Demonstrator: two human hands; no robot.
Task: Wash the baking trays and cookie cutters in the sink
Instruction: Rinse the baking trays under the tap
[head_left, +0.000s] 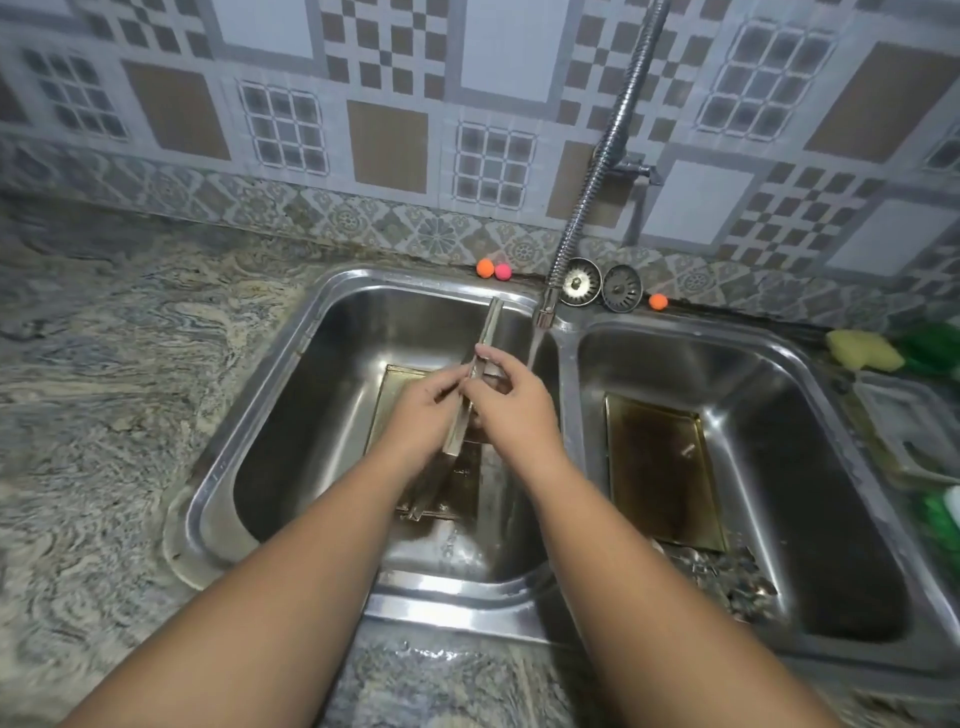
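Note:
Over the left basin (332, 332) of a double steel sink, my left hand (423, 410) and my right hand (511, 400) both grip a metal baking tray (488, 325) held on edge, so only its thin rim shows. Water runs from the flexible tap (548, 304) just right of the tray. Another tray (395, 387) lies flat on the left basin's floor, partly hidden by my hands. A browned tray (660, 467) lies flat in the right basin (779, 364). Several small metal pieces (727, 571), perhaps cookie cutters, sit at the right basin's front.
Two sink strainers (602, 286) lean at the back rim with small orange and pink balls (493, 269) nearby. A yellow sponge (865, 351) and green items (930, 345) lie on the right counter. Marbled counter (114, 364) spreads left.

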